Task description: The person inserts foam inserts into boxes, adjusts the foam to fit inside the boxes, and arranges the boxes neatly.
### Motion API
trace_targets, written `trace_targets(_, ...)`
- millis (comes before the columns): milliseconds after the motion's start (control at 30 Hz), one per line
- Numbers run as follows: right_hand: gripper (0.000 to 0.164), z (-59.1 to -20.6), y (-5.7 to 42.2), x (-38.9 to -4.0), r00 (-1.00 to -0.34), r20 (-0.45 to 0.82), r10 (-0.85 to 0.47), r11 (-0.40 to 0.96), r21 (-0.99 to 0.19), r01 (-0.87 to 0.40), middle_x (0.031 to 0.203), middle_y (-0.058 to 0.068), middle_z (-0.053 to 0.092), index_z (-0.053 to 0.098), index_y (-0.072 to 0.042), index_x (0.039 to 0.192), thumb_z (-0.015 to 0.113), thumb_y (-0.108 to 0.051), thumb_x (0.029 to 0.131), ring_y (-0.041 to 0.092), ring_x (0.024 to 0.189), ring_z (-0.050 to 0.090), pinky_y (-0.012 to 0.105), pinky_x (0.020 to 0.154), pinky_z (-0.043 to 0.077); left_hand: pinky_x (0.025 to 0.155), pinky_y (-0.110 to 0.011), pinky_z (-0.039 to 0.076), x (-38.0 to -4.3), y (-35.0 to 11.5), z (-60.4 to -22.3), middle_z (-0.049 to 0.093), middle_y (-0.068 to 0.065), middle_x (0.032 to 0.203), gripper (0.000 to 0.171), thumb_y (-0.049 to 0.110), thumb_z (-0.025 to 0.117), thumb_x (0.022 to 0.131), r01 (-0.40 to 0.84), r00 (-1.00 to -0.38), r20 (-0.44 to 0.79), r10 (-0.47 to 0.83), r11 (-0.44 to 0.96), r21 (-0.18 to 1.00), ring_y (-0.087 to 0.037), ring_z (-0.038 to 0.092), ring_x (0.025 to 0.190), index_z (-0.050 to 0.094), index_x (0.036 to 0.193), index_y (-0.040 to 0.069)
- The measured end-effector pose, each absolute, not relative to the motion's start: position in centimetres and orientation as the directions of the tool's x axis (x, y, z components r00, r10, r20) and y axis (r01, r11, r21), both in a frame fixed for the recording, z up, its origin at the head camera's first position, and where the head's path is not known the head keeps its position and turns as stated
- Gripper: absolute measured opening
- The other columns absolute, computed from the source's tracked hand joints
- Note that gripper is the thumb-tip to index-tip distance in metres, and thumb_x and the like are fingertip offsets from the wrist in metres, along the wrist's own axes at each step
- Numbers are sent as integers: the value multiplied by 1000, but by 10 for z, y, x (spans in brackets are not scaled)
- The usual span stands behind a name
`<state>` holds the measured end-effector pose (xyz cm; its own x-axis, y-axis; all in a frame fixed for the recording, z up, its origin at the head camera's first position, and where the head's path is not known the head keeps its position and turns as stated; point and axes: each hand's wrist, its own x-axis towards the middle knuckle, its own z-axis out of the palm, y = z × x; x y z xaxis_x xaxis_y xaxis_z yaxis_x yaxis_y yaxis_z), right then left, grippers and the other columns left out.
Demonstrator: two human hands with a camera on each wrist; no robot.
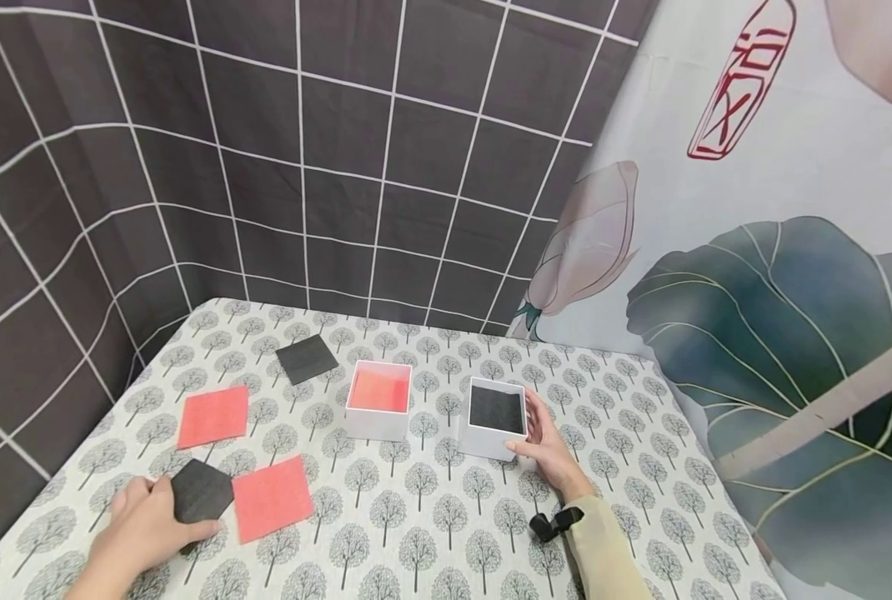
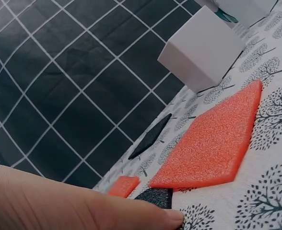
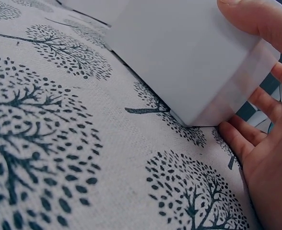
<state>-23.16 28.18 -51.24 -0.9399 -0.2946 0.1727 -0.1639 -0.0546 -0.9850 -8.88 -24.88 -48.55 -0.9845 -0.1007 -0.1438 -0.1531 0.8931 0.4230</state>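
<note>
At the front left, my left hand (image 1: 142,521) grips a black foam sheet (image 1: 202,493) by its edges, thumb on the near side and fingers on the far side. A red foam sheet (image 1: 273,500) lies just to the right of that black one. My right hand (image 1: 547,442) holds the right side of a white open-topped box (image 1: 483,440), its thumb on the near wall and fingers round the far side. Black material shows inside this box. In the right wrist view, the box (image 3: 179,62) stands with its lower edge at the cloth.
Left of the held box stands a second white box (image 1: 377,427) with red material inside. Another red sheet (image 1: 213,415) and a black sheet (image 1: 307,359) lie farther back on the tree-patterned tablecloth (image 1: 416,533). A dark gridded curtain (image 1: 341,150) hangs behind.
</note>
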Motion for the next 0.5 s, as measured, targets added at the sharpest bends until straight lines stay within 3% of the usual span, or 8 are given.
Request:
trace_targets(167, 99, -514, 282, -232, -941, 169, -293, -53, -986, -160, 148, 19, 21, 14, -11, 148, 73, 3, 69, 10, 129, 32, 17, 105, 29, 57, -53, 45, -92, -250, -483, 35, -34, 94, 96, 54, 75, 62, -155, -984, -142, -104, 896, 417, -45, 34, 89, 44, 110, -23)
trace_targets(267, 99, -516, 283, -232, -943, 164, -288, -48, -986, -157, 149, 18, 21, 15, -11, 148, 72, 5, 70, 10, 130, 32, 16, 105, 28, 56, -52, 45, -91, -251, -481, 37, -34, 91, 86, 44, 78, 61, -137, -989, -101, -103, 890, 434, -43, 38, 85, 44, 105, -22)
trace_targets(500, 99, -516, 283, -234, -947, 157, -281, -35, -988, -154, 149, 16, 22, 15, -13, 148, 71, 7, 69, 13, 132, 29, 16, 105, 27, 61, -57, 44, -89, -254, -479, 34, -42, 101, 102, 43, 78, 64, -121, -992, -76, -97, 884, 452, -55, 38, 90, 30, 121, -26)
